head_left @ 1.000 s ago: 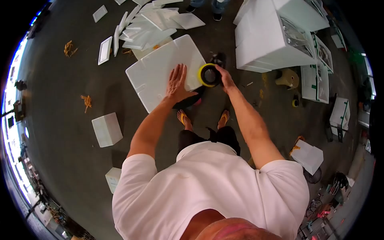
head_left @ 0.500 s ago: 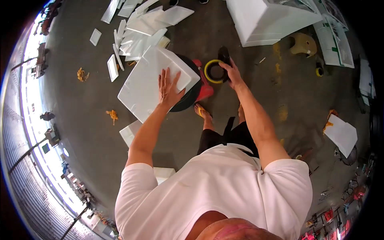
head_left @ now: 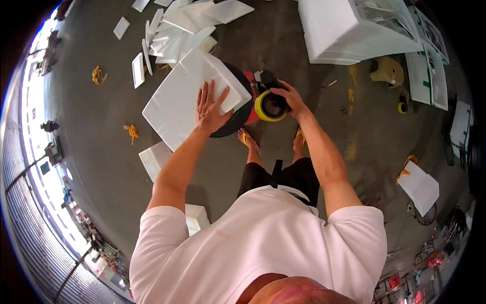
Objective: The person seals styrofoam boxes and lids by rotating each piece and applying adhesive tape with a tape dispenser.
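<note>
Fingers of the right hand [head_left: 292, 98] curl around the near side of a yellow-edged tape roll [head_left: 261, 111], just above the middle of the frame; a dark part adjoins the roll at its upper side, too dim to make out. Left of it, the left hand [head_left: 211, 112] lies flat with fingers spread wide, pressing on a white foam box [head_left: 177, 96] and gripping nothing. Roll and box look slightly apart, though the overhead view makes this hard to judge.

Beneath the box shows a dark round support [head_left: 231, 127], and the box reaches well past it toward the left of the frame. Uneven pressure from the palm could therefore tip or swivel the box, and a hard press could dent the foam. A loose hold on the roll could let it drop toward the red object [head_left: 251, 117] beside the support, or near the sandalled feet [head_left: 245, 136].

Farther out, foam panels [head_left: 185, 30] pile up at the upper left, and orange-brown scraps [head_left: 130, 133] lie on the floor below them. At the upper right stand a large white box [head_left: 336, 38], a brown object [head_left: 387, 72] and a second roll [head_left: 402, 107]; green strips cross a box [head_left: 418, 76] near the right edge. No brand, label or writing is legible anywhere.
</note>
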